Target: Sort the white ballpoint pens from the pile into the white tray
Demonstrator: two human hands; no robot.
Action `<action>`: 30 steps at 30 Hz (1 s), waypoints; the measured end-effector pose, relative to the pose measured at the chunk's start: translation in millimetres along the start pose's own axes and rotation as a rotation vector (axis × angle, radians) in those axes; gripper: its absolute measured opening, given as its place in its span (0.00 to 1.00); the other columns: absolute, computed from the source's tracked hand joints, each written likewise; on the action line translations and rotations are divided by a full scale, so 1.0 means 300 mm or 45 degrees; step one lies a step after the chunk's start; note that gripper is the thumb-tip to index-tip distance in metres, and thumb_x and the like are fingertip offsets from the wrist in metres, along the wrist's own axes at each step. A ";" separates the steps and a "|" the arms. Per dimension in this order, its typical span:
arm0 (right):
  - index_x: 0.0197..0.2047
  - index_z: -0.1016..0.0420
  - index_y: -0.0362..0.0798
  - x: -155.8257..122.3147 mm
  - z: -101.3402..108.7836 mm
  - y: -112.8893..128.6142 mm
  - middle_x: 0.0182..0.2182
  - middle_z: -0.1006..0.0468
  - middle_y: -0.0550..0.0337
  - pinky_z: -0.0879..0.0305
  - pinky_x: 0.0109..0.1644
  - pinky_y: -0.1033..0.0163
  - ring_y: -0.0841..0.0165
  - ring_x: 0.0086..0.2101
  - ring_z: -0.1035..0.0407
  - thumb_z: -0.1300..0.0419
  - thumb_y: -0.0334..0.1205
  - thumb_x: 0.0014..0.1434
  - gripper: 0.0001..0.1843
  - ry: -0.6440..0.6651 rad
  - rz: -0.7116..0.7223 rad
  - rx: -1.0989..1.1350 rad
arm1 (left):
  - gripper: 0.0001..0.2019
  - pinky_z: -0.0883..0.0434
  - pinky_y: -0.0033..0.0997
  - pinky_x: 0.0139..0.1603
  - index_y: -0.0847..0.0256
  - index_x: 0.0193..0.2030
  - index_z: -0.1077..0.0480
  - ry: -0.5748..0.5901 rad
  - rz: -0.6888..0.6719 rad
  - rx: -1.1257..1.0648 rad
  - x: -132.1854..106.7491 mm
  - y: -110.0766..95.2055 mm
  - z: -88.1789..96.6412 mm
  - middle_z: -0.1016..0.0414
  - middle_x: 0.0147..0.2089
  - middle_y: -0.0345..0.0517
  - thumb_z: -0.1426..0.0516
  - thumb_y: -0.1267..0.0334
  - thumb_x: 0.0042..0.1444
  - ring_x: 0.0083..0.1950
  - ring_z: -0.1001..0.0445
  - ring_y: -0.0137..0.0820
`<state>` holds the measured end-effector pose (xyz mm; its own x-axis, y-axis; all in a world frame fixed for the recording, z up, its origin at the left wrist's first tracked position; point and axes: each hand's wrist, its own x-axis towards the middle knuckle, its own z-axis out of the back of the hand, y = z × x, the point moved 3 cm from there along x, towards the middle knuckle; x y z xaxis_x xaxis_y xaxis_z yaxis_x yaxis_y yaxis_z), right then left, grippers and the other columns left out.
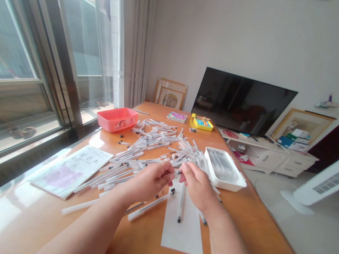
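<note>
My left hand and my right hand nearly meet above a sheet of white paper. Both are closed in a pinch, fingertips close together; whatever small piece they hold is too hidden to name. Below them a clear pen with a black end lies on the paper. Several small black pieces rest beside my left hand. Beyond and to the left spreads a loose pile of clear and white pen barrels. Just right of my right hand stands a white tray with pens lined up inside.
At the back left sits a red plastic basket. A notebook lies on the left of the wooden table. Farther off are a yellow box and a purple booklet. A tower fan stands on the floor at right.
</note>
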<state>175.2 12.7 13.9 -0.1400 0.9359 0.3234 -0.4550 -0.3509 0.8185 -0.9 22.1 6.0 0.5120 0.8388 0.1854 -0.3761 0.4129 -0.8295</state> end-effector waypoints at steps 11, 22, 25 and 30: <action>0.26 0.37 0.50 0.001 -0.019 -0.025 0.21 0.37 0.66 0.45 0.31 0.62 0.68 0.26 0.41 0.51 0.58 0.68 0.25 0.023 -0.051 -0.103 | 0.06 0.32 0.29 0.38 0.58 0.41 0.33 -0.007 -0.050 0.062 -0.002 -0.010 -0.002 0.24 0.38 0.44 0.49 0.61 0.65 0.37 0.28 0.30; 0.30 0.36 0.50 -0.002 -0.008 -0.008 0.25 0.33 0.66 0.44 0.33 0.63 0.68 0.28 0.39 0.48 0.51 0.68 0.17 0.043 0.060 -0.062 | 0.06 0.32 0.29 0.38 0.58 0.41 0.33 -0.011 -0.018 -0.001 0.002 0.011 0.000 0.23 0.38 0.43 0.49 0.61 0.66 0.37 0.28 0.30; 0.27 0.39 0.50 0.000 -0.018 -0.023 0.22 0.39 0.66 0.46 0.31 0.63 0.68 0.27 0.42 0.49 0.54 0.68 0.22 0.012 0.012 -0.133 | 0.05 0.32 0.29 0.39 0.58 0.41 0.33 -0.014 -0.047 0.044 -0.001 0.007 -0.004 0.23 0.39 0.44 0.49 0.63 0.65 0.38 0.27 0.31; 0.28 0.36 0.51 0.001 -0.009 -0.020 0.22 0.35 0.65 0.43 0.33 0.62 0.67 0.27 0.39 0.53 0.58 0.69 0.24 0.018 -0.058 -0.057 | 0.07 0.32 0.29 0.38 0.58 0.42 0.32 -0.010 -0.042 0.028 0.000 0.004 -0.004 0.23 0.39 0.44 0.49 0.60 0.66 0.38 0.27 0.31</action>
<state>175.5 15.3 7.7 -0.1302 0.9513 0.2793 -0.4997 -0.3062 0.8103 -0.4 22.2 4.4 0.5181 0.8275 0.2164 -0.3760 0.4476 -0.8113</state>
